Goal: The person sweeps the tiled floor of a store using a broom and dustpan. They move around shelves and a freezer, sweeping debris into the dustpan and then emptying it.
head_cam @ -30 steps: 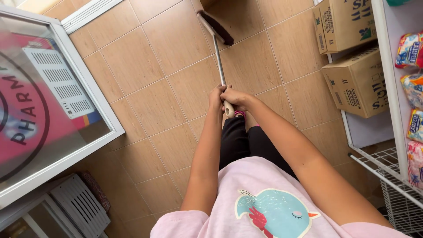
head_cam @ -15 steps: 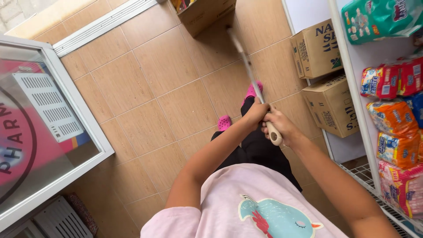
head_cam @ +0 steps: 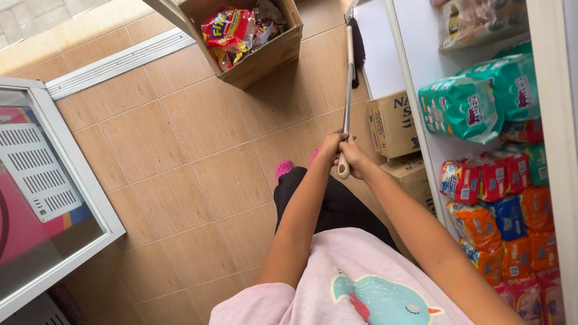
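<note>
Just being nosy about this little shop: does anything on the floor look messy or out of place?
Only the open cardboard box on the tiled floor: crumpled wrappers are stuffed in it, like rubbish. Both hands grip a broom nearby; no spill shows.

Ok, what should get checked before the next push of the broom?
1. Both hands on the handle: left hand and right hand grip the broom: ok.
2. Broom head on the floor: by the white shelf base, contact cannot tell.
3. Path ahead: open cardboard box of wrappers stands close: not ok.
4. Side room: stacked boxes right beside the handle: not ok.
5. Feet clear: pink shoes behind the broom head: ok.
</note>
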